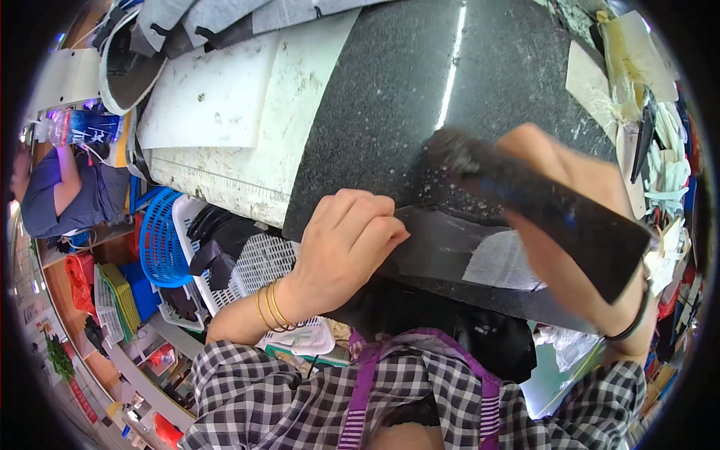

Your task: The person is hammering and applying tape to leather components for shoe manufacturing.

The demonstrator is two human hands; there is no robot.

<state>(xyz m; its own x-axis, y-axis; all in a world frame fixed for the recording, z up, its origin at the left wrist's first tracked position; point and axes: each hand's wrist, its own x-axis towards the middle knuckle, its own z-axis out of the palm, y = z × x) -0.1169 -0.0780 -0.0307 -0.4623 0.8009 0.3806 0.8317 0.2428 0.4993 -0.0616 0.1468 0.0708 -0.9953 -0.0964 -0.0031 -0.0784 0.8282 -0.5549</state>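
My left hand (345, 240) has its fingers curled down in a pinch at the left end of a dark, leather-like piece (431, 240), which lies along the near edge of the black work slab (375, 112). A pale grey patch (501, 257) shows on that piece. My right hand (555, 172) is wrapped round a long, dark, bar-shaped tool (559, 214), blurred by motion. The tool's rounded, worn end hangs over the slab, just above the piece's far edge; its squared end points toward my right wrist. Its exact kind cannot be made out.
A white board (210, 97) lies left of the slab, with grey cut pieces (225, 19) behind it. Left and below are a blue basket (163, 236) and a white basket (259, 262). Scraps (664, 157) crowd the right side. Another person (71, 187) sits far left near a bottle (82, 127).
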